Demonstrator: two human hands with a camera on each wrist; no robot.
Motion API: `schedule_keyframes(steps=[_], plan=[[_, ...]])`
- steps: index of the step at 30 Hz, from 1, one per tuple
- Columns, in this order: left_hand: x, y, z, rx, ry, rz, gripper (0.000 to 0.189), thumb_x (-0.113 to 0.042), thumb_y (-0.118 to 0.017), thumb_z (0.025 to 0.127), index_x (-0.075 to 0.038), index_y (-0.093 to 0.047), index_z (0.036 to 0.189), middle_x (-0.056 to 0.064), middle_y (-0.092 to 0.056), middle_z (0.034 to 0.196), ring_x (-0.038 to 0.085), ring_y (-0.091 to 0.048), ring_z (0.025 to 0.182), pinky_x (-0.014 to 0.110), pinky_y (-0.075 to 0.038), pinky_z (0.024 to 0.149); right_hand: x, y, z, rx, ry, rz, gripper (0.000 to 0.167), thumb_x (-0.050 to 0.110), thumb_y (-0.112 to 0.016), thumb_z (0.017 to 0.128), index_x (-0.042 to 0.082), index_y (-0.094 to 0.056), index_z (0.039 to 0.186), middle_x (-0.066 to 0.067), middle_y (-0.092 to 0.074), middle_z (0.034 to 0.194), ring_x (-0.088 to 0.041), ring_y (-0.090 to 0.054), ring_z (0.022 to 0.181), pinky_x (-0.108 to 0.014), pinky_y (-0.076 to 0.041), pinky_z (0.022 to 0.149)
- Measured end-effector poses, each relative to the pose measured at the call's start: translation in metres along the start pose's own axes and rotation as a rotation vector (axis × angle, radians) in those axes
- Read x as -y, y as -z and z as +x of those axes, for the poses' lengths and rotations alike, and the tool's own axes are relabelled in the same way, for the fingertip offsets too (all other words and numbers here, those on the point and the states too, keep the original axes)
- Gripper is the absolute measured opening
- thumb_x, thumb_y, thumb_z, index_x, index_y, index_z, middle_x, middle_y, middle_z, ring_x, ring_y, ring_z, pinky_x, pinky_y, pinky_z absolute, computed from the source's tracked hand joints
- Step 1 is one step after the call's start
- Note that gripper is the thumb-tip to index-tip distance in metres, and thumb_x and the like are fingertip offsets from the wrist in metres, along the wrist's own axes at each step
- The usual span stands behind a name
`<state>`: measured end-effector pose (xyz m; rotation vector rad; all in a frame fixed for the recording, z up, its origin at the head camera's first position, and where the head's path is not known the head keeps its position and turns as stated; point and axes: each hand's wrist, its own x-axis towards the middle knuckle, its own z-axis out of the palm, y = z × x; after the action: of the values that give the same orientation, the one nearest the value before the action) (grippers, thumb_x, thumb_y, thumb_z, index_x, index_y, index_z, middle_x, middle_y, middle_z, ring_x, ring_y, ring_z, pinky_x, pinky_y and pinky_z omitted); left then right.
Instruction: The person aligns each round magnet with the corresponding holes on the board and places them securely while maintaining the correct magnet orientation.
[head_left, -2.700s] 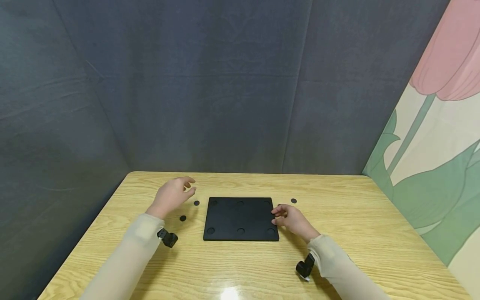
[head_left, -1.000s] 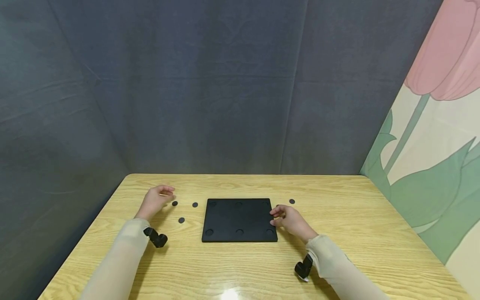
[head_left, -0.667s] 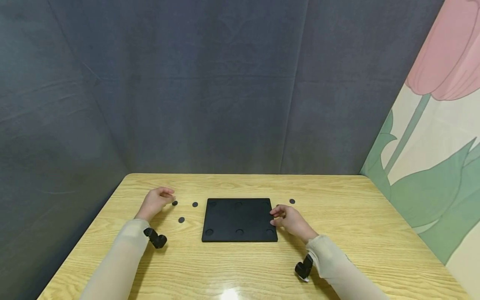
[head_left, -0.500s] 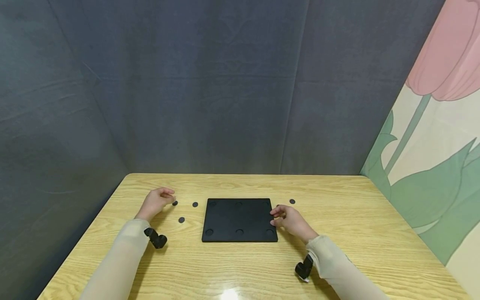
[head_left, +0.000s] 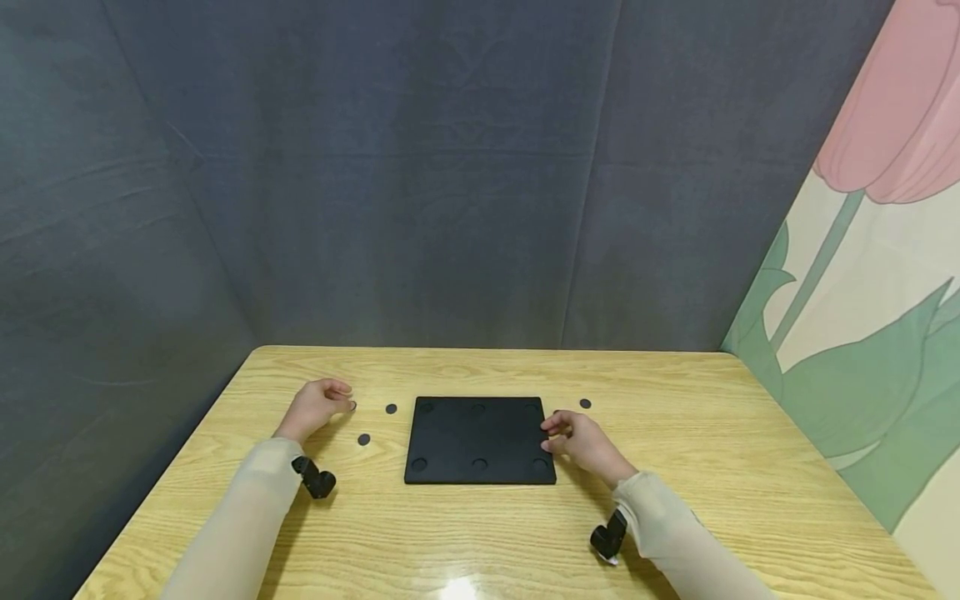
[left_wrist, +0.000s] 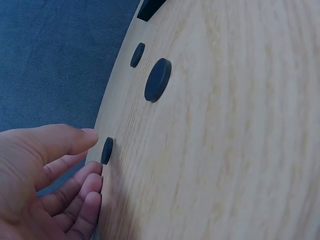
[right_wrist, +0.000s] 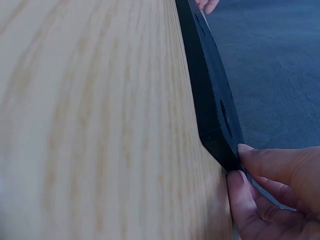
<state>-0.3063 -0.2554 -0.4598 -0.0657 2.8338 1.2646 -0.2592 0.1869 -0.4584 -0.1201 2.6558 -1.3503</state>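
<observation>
My left hand is low over the table at the left. Its thumb and fingers stand around a small black disc, with a small gap at the thumb in the left wrist view. In the head view the fingertips hide most of that disc. A flat black board with several round recesses lies at mid-table. My right hand grips the board's right edge, thumb on top and index finger against its side. Two more black discs, one farther back and one nearer, lie between left hand and board.
Another black disc lies behind the right hand. The wooden table ends at a dark grey curtain at the back and left. A panel with a printed tulip borders the right side.
My left hand has moved left and down from above the two discs to the leftmost disc, its fingertips lowering around it. My right hand stays at the board's edge.
</observation>
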Motion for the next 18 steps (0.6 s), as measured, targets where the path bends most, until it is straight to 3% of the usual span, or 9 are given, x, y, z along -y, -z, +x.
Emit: schedule_keyframes(steps=[18], plan=[[-0.0020,-0.0016,-0.0003,0.005,0.039,0.013,0.034,-0.013,-0.071,0.086,0.002,-0.062,0.116,0.014,-0.061,0.104,0.024,-0.056,0.090,0.033,-0.047,0.075,-0.0004,-0.0016,0.0024,-0.006,-0.007,-0.005,0.024,0.002,-0.071,0.085,0.002,-0.064,0.108,-0.010,-0.063,0.106,-0.020,-0.060,0.092,-0.031,-0.050,0.073]])
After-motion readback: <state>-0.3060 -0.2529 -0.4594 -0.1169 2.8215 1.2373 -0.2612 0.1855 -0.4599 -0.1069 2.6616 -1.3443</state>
